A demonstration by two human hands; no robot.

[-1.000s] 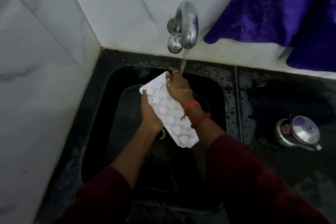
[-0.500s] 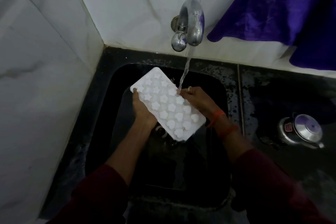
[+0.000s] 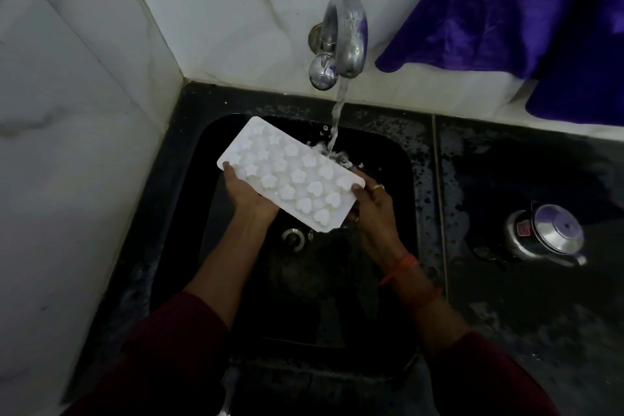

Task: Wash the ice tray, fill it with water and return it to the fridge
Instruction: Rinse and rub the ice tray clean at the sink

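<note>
Since a second ago your right hand [image 3: 373,209] left the ice tray [image 3: 290,176] top; both hands' fingers gripped its ends under the tap [image 3: 344,34]. Tilting it drains cells.

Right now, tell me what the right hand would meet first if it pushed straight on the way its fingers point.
The right hand already grips the white plastic ice tray; beyond lies the black sink's back wall, though depth is unclear.

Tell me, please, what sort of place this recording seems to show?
Probably a home kitchen: a chrome wall tap runs into a black sink in a dark stone counter, where a steel pressure-cooker lid lies.
</note>
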